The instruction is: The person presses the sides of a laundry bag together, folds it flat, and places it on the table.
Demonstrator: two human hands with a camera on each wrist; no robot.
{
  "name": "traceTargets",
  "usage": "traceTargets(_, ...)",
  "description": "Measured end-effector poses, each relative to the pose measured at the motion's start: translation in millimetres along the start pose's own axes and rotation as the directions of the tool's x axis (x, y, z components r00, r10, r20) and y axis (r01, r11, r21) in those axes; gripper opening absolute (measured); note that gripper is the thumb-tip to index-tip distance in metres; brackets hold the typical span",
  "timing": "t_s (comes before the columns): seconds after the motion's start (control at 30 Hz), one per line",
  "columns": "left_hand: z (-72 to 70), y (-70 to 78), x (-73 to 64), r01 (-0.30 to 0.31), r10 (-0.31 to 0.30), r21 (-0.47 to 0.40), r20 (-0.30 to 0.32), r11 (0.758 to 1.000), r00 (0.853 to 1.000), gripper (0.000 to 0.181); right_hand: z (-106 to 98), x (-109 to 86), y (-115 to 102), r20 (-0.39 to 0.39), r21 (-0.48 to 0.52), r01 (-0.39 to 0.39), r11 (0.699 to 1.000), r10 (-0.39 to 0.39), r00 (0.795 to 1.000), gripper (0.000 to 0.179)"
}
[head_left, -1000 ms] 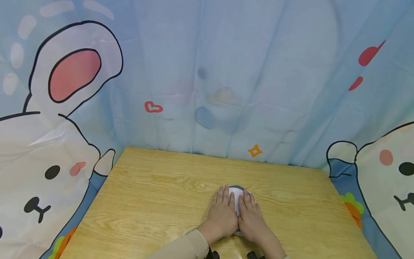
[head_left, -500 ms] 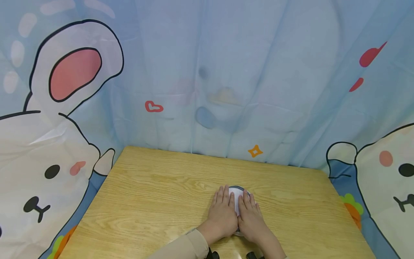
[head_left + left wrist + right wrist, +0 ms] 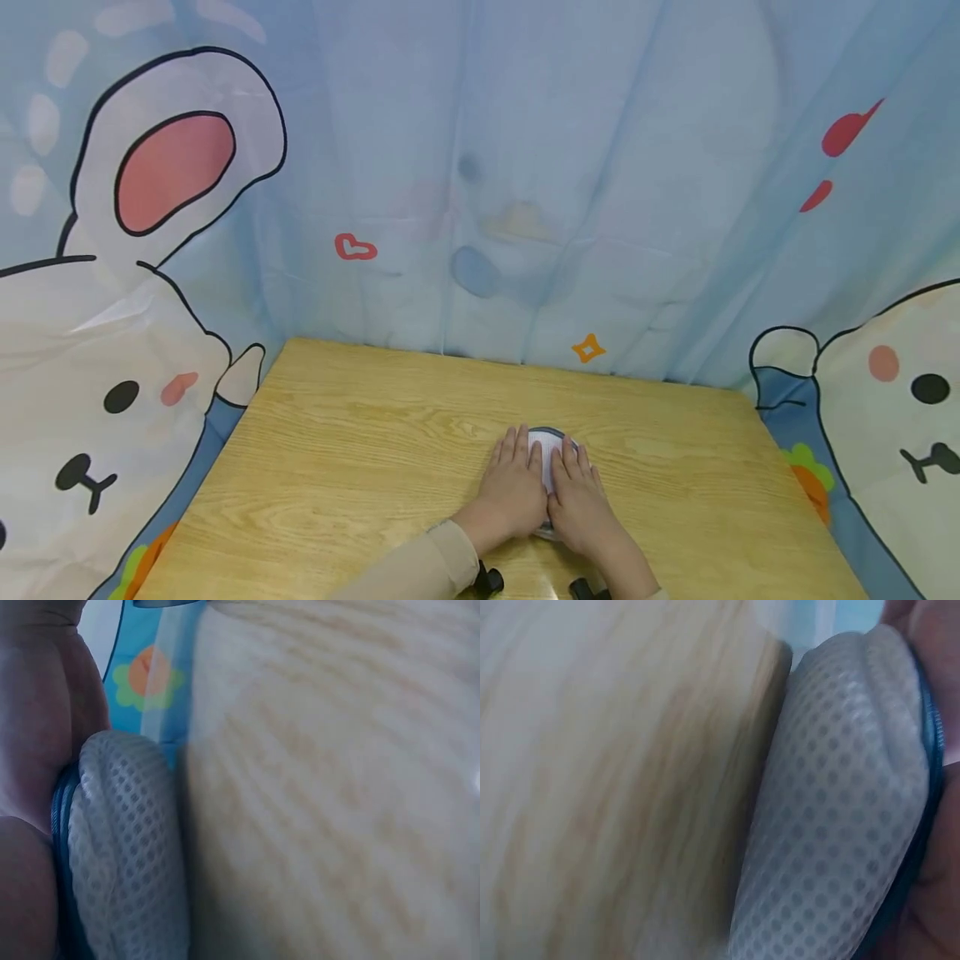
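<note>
An oval, padded-looking item of white mesh with a dark blue edge band (image 3: 545, 442) lies on the wooden table (image 3: 360, 450). Its exact kind is not clear. Side by side on top of it, the left hand (image 3: 512, 492) and right hand (image 3: 581, 504) rest with fingers straight and pointing away, covering most of it. The left wrist view shows the mesh side (image 3: 131, 847) bulging between palm and tabletop. From the right wrist, the same honeycomb mesh (image 3: 829, 802) and dark blue edging appear under the right hand. Neither hand curls round it.
Small black objects (image 3: 491, 581) are partly visible near both wrists, at the lower edge of the head view. A pale blue curtain (image 3: 420, 167) with cartoon rabbits hangs behind and beside the table. The table's far edge (image 3: 480, 359) meets it.
Both hands stay flat on the mesh item, in the same pose. Only a slight shift of the whole head view is visible.
</note>
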State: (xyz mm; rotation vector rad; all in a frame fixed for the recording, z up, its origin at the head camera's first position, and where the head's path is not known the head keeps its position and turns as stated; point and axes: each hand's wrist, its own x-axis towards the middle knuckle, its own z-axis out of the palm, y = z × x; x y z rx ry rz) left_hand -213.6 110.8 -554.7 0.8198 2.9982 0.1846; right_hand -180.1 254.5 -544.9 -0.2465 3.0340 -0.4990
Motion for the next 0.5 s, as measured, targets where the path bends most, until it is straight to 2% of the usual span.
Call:
traceTargets(0.17,-7.8,-8.0,1.8,-0.045,0.045,-0.033,0.002,0.998,0.999,0.059,-3,2.0,2,-0.012,0.011,-0.004,1.0,0.004,1.0,0.066)
traceTargets(0.27,-12.2,-14.4,0.8,-0.068,0.067,-0.064,-0.015,0.996,0.998,0.058,-6,0.6,3,-0.053,0.014,-0.013,1.0,0.014,0.999,0.068)
traceTargets(0.33,-16.4,-18.1,-0.6,-0.069,0.066,-0.096,-0.036,0.993,0.997,0.058,-9,-0.5,1,-0.095,0.011,-0.007,1.0,0.008,0.995,0.067)
traceTargets(0.5,-33.4,-28.1,-10.5,-0.035,0.018,-0.177,-0.1,0.984,0.995,0.061,-20,-4.1,-7,-0.166,-0.023,0.016,1.0,-0.02,0.986,0.066)
